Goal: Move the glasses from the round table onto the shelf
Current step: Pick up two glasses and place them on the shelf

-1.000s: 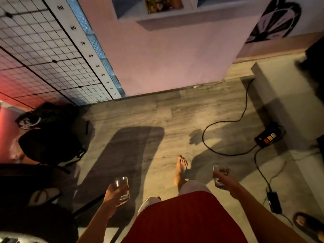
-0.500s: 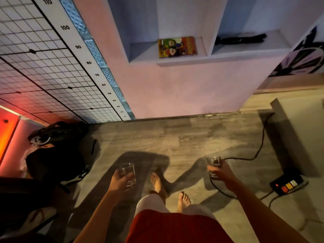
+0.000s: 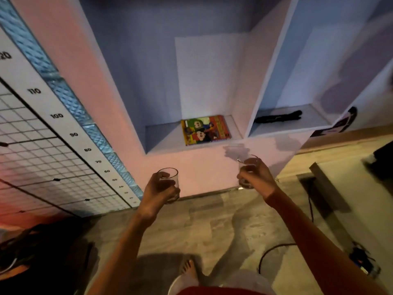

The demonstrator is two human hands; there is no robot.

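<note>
Across upper centre of frame: shelf (image 3: 161, 135), two compartments. Left compartment has comic book (image 3: 205, 129) lying flat; right one has black object (image 3: 278, 118). Lower centre: my left hand (image 3: 157, 190), fingers curled round left glass (image 3: 170, 182), upright, below shelf ledge. Further right: my right hand (image 3: 257, 175) wrapped round right glass (image 3: 246, 165), just under ledge.

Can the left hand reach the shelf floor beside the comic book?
Probably yes: the left hand, holding a glass, is below the open shelf, and nothing stands left of the comic book there.
</note>
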